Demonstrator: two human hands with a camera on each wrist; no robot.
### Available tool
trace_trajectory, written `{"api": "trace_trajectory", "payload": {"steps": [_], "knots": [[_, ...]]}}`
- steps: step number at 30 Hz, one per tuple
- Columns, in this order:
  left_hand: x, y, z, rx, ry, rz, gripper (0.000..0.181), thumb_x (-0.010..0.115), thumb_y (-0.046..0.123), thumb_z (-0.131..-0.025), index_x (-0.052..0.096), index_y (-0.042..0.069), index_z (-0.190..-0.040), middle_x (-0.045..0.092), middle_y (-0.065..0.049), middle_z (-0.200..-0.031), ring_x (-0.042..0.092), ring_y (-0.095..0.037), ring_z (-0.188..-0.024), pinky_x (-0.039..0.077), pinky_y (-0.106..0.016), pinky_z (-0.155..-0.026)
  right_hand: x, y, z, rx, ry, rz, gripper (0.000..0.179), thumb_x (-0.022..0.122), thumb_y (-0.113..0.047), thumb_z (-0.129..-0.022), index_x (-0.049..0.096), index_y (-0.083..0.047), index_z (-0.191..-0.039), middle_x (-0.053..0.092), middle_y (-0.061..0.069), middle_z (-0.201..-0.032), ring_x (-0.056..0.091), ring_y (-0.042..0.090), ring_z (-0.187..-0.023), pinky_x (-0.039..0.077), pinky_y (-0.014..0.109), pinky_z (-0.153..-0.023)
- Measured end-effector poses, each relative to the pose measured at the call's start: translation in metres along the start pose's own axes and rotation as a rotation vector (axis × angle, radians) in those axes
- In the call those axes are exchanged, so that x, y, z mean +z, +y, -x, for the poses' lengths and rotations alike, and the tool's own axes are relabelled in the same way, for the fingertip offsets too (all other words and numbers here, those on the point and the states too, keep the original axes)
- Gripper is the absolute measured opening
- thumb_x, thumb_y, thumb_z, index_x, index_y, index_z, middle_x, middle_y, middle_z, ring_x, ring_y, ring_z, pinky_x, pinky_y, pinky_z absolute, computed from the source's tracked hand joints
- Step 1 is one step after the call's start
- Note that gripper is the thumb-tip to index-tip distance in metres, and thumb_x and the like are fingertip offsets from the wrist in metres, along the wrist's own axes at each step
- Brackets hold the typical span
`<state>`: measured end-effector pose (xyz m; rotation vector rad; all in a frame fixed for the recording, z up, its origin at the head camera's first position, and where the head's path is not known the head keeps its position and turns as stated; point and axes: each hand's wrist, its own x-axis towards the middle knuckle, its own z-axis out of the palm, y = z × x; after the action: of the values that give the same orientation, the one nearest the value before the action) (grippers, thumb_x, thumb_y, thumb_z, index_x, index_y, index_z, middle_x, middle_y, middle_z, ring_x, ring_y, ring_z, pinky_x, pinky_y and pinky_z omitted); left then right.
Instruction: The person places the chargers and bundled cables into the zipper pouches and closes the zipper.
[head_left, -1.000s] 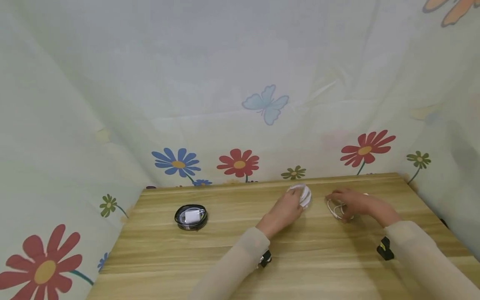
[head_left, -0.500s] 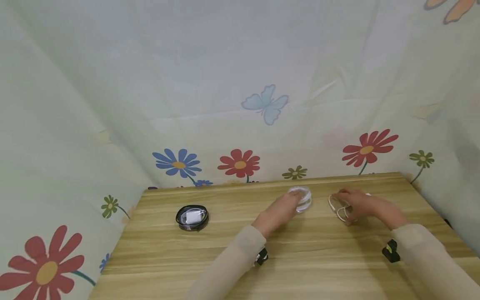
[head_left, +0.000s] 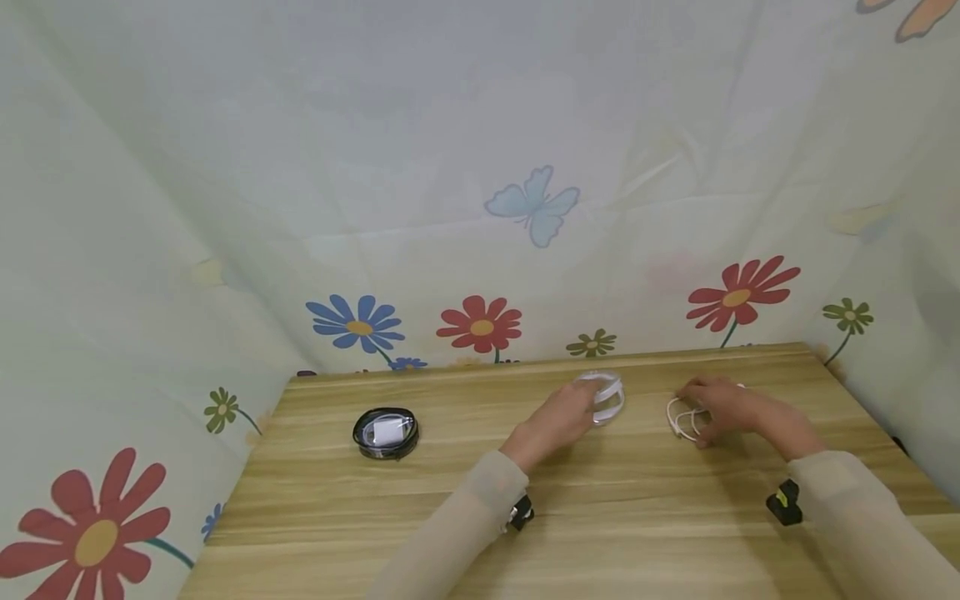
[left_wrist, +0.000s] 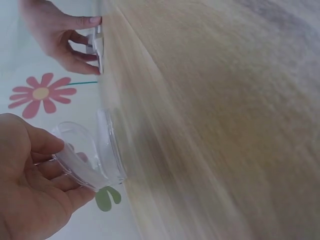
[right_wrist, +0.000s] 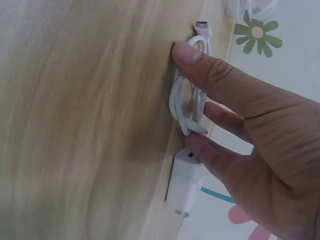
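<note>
My left hand (head_left: 555, 421) pinches the edge of a clear round plastic case (left_wrist: 114, 150) near the table's back edge. In the left wrist view, thumb and fingers hold one clear half tilted away from the other, which rests on the table. To the right, my right hand (head_left: 723, 407) grips a coiled white USB cable (right_wrist: 176, 100) lying on the table, thumb on one side and fingertips on the other. Beside the coil, a white charger block (right_wrist: 184, 182) sits close under the fingers. In the head view this hand mostly hides the block.
A round black-rimmed case (head_left: 358, 440) stands on the table's left side, with a white block (head_left: 388, 431) visible in it. The wooden table (head_left: 480, 467) runs back to a flower-printed sheet (head_left: 420, 167). Small black devices (head_left: 784, 502) are strapped at both wrists.
My left hand has drawn back slightly to the left, and the clear case shows as a more open ring. My right hand and the cable have shifted a little to the right.
</note>
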<state>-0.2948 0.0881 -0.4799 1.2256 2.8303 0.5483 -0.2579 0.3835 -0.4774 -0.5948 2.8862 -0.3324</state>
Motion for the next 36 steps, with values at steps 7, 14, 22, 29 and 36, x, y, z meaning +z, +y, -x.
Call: {"api": "trace_trajectory", "payload": {"steps": [7,14,22,29,36], "knots": [[0.0,0.0,0.0,0.012,-0.014,-0.001,0.047,0.057,0.002,-0.097,0.053,0.002,-0.144,0.059,-0.013,-0.142,0.058,-0.02,-0.127,0.047,-0.027,-0.106,0.0,-0.001,0.005,-0.065,0.084,-0.038,0.059,0.089,-0.035,-0.077,0.07,0.007,-0.113,0.065,0.018,-0.106,0.062,0.035,-0.097,0.054,0.052,-0.084],[0.0,0.001,0.002,0.022,-0.036,-0.001,0.045,0.054,0.002,-0.098,0.054,0.002,-0.143,0.059,-0.013,-0.141,0.059,-0.02,-0.125,0.047,-0.026,-0.105,-0.003,0.001,0.016,-0.062,-0.049,-0.093,0.083,0.094,-0.031,-0.068,0.059,0.011,-0.131,0.055,0.031,-0.126,0.058,0.042,-0.11,0.052,0.054,-0.091],[0.0,0.002,0.002,0.033,-0.034,-0.019,0.043,0.053,0.003,-0.1,0.055,0.003,-0.142,0.064,-0.012,-0.135,0.06,-0.021,-0.123,0.049,-0.028,-0.104,0.006,0.0,0.016,-0.112,-0.022,-0.04,0.095,0.097,-0.029,-0.064,0.051,0.015,-0.134,0.049,0.035,-0.129,0.05,0.052,-0.118,0.046,0.062,-0.097],[0.001,0.002,0.0,0.018,-0.049,-0.02,0.044,0.054,0.003,-0.099,0.055,0.003,-0.142,0.061,-0.012,-0.139,0.059,-0.021,-0.126,0.048,-0.029,-0.105,0.002,-0.011,0.005,-0.147,-0.068,-0.013,0.089,0.096,-0.028,-0.066,0.054,0.014,-0.133,0.049,0.032,-0.132,0.047,0.052,-0.122,0.044,0.064,-0.1],[0.0,0.004,0.002,0.001,-0.051,-0.014,0.046,0.053,0.004,-0.099,0.054,0.004,-0.145,0.061,-0.01,-0.14,0.059,-0.019,-0.124,0.049,-0.027,-0.103,0.004,-0.012,-0.001,-0.251,0.027,-0.03,0.039,0.09,-0.01,-0.069,0.07,-0.003,-0.102,0.061,0.003,-0.096,0.058,0.018,-0.088,0.054,0.036,-0.077]]}}
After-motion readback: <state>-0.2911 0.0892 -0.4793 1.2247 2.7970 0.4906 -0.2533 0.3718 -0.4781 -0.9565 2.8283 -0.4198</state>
